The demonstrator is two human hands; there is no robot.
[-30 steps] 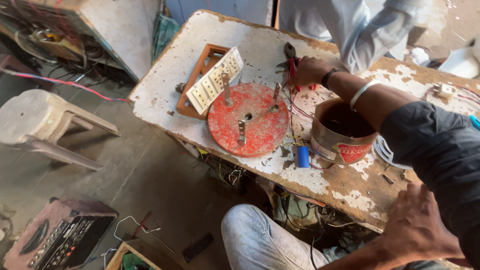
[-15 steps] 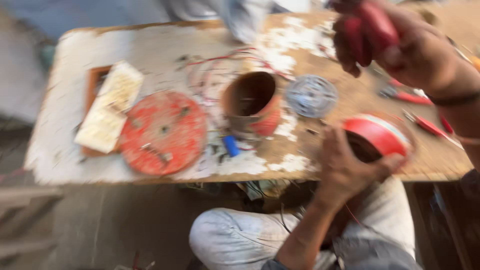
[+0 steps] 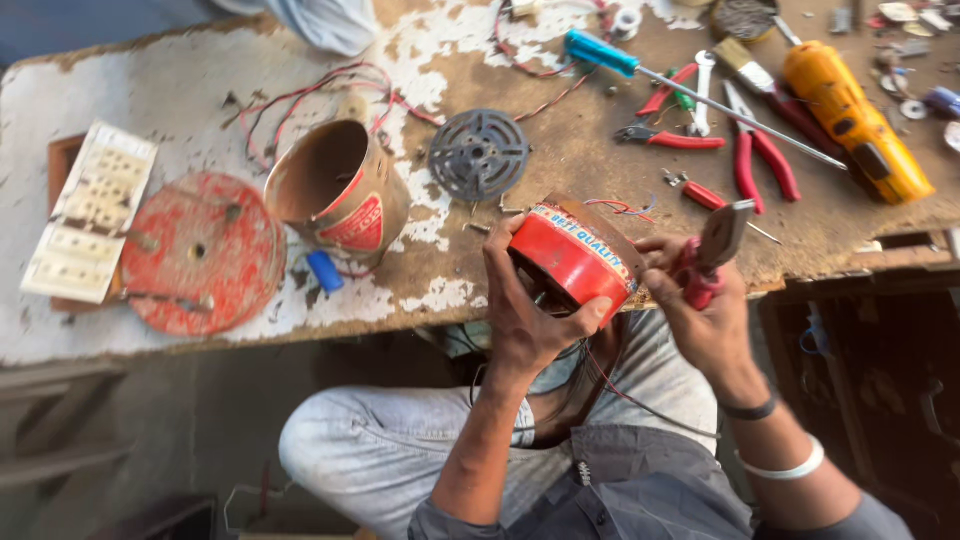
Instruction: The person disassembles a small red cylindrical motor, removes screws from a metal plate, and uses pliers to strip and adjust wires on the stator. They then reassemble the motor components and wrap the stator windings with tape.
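My left hand grips a red cylindrical motor coil with thin wires hanging from it, held over my lap at the workbench's near edge. My right hand holds red-handled pliers, jaws up, right beside the coil. An open red metal casing lies tilted on the bench to the left. A round grey slotted disc lies behind the coil.
On the worn wooden workbench lie a red round plate, a white terminal strip, a small blue capacitor, a blue-handled screwdriver, more red pliers, a yellow tool and loose red wires.
The view has swung right and steadied. My right hand came down from the bench with the pliers, next to the red coil, which my left hand raised above my lap.
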